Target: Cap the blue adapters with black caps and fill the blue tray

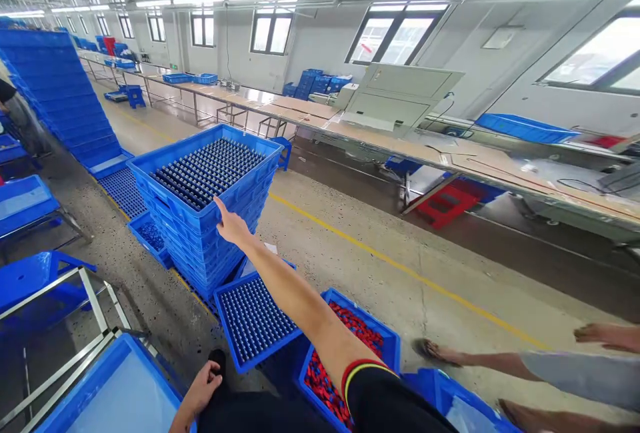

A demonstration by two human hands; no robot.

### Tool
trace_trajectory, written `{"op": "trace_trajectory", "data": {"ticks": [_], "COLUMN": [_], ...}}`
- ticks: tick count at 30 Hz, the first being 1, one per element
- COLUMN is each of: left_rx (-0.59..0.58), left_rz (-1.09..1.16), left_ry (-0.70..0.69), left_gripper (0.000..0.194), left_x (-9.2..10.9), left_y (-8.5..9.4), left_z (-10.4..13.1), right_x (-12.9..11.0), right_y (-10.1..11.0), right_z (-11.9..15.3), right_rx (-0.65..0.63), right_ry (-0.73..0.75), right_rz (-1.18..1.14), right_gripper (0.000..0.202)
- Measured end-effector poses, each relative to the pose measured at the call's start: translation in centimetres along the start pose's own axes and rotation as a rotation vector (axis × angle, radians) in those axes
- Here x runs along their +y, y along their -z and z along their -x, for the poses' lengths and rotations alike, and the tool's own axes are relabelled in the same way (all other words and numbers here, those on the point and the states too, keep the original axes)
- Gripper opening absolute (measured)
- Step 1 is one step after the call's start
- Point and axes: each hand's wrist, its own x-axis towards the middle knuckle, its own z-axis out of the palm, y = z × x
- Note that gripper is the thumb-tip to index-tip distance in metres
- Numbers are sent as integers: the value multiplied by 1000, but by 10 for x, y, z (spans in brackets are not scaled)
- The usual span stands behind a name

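My right hand (231, 225) reaches out with its index finger extended over the near corner of the top blue tray (203, 216); the other fingers are curled and nothing is in them. Rows of small dark pieces with light tips (210, 168) fill that tray, which tops a tall stack. Low at the bottom of the view, my left hand (204, 383) is loosely curled near my dark clothing, with no object visible in it. Beneath my right forearm lies a second blue tray of dark pieces (255, 320). Beside it stands a blue bin of red and blue parts (355, 326).
Metal frames (95, 306) and blue bins stand at the left, with a tall blue stack (65, 93) behind. A long workbench (300, 113) runs along the windows. Another person's legs (560, 373) and hand (607, 335) are at the lower right. A red stool (445, 205) sits under the bench.
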Motion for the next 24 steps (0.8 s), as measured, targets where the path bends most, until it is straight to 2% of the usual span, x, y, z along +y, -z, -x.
{"op": "trace_trajectory", "data": {"ticks": [6,12,17,24], "left_rx": [-156,-234,-207,-69], "left_rz": [27,88,146,221], "left_ry": [-11,74,145,261], "left_gripper": [33,34,31,15], "left_x": [-6,-20,-32,-38], "left_y": [18,28,47,73], "left_z": [-29,-40,-55,-83], "right_x": [4,13,22,27], "right_y": [-27,-49,-63,-73], "right_z": [-8,-15,-17,-22], "right_rx": [43,169,203,246], "right_ry": [-12,27,39,64], "right_rz": [-63,-272,-383,-459], "right_gripper": [91,86,82,73]}}
